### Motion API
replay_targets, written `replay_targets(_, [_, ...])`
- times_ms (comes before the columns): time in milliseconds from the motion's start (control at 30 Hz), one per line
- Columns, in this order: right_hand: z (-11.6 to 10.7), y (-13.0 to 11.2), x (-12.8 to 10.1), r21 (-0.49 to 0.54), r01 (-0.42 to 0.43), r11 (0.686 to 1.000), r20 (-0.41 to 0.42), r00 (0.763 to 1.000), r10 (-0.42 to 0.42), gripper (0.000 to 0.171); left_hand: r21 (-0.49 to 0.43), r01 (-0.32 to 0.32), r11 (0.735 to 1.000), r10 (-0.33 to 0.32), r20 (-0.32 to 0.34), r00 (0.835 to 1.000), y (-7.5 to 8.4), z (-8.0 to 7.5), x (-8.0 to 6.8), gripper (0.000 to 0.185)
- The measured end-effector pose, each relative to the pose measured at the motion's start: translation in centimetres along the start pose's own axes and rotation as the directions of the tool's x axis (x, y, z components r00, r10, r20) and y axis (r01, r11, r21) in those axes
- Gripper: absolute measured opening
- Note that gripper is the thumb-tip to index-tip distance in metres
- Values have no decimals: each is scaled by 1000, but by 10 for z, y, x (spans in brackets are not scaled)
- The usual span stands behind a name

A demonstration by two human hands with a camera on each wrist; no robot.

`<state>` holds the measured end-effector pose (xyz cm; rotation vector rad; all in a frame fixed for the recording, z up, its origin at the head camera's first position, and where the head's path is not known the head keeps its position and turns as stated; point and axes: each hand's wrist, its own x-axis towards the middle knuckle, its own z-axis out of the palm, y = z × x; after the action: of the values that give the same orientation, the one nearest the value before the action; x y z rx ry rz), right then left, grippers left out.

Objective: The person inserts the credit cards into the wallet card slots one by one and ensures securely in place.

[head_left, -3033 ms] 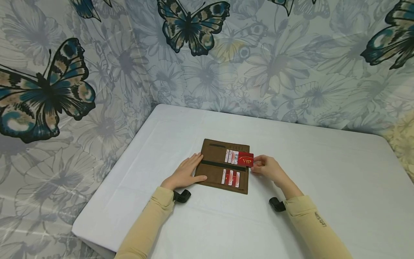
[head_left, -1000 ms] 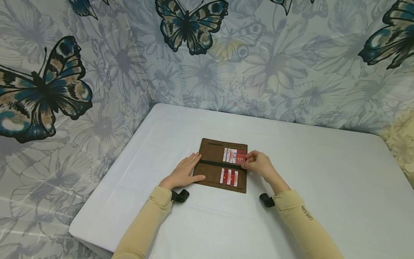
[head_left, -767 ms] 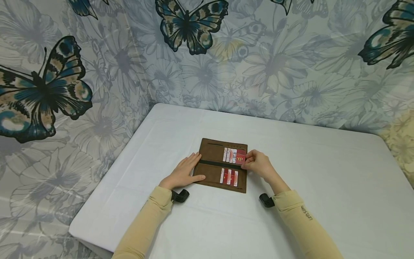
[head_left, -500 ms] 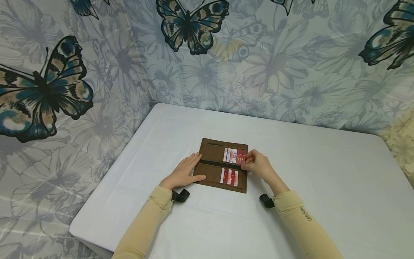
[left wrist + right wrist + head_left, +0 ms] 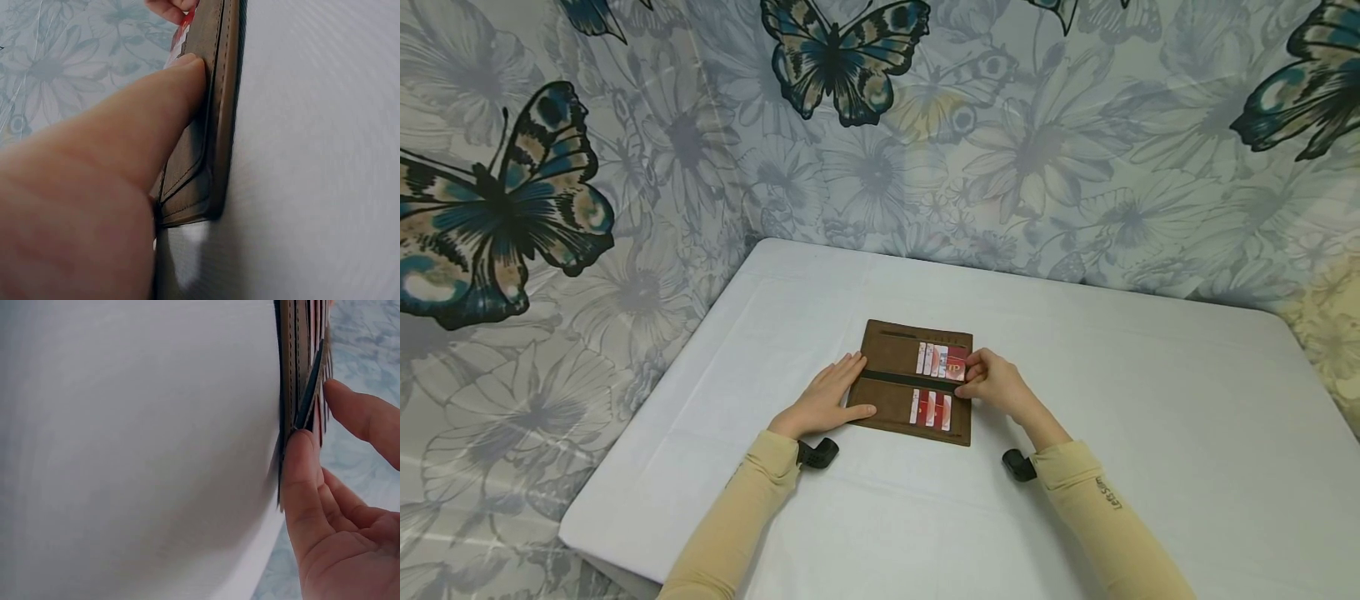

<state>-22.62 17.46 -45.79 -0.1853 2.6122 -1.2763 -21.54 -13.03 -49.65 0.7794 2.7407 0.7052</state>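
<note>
A brown wallet (image 5: 887, 404) lies spread open on the table, a dark band (image 5: 895, 380) across its middle. My left hand (image 5: 827, 400) rests with extended fingers on its left side; in the left wrist view the thumb (image 5: 156, 103) presses on the stitched leather. At the right edge, my right hand (image 5: 997, 383) pinches a red card (image 5: 956, 364) between thumb and fingers, most of the card tucked in the upper pocket row. The right wrist view shows the thumb (image 5: 302, 456) at the wallet's side and a finger (image 5: 359, 412) against the stacked layers.
Several red and white cards (image 5: 930, 358) show in the upper slots, and more cards (image 5: 930, 409) fill the lower ones. A white cloth covers the table (image 5: 1112, 367). Butterfly-patterned fabric (image 5: 880, 175) hangs behind and at the left. Both wrists wear black cameras.
Three seconds ago the red card stuck out past the wallet's right edge; my right hand has moved left with it, and it now sits within the edge. My left hand stays in place.
</note>
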Motion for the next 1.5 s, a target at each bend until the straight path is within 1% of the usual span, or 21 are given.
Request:
replay_targets(233, [1, 2, 0, -4, 22, 1000, 34, 999, -22, 50, -13, -1, 1000, 1, 0, 1000, 2, -2, -1, 86])
replay_targets(667, [3, 3, 2, -27, 64, 998, 42, 997, -63, 47, -19, -4, 1000, 4, -2, 1000, 0, -1, -1, 86])
replay_targets(867, [3, 5, 4, -70, 109, 992, 55, 993, -106, 48, -31, -8, 999, 8, -1, 1000, 2, -3, -2, 85])
replay_targets(1033, [3, 5, 4, -84, 121, 989, 75, 991, -115, 52, -28, -4, 1000, 4, 3, 1000, 2, -3, -1, 85])
replay_targets(1233, [3, 6, 4, -48, 119, 992, 100, 988, -114, 54, -29, -11, 1000, 11, 2, 1000, 2, -3, -1, 85])
replay_targets(1500, [2, 8, 3, 12, 112, 994, 137, 984, -113, 58, -12, 2, 1000, -1, 14, 1000, 2, -4, -2, 86])
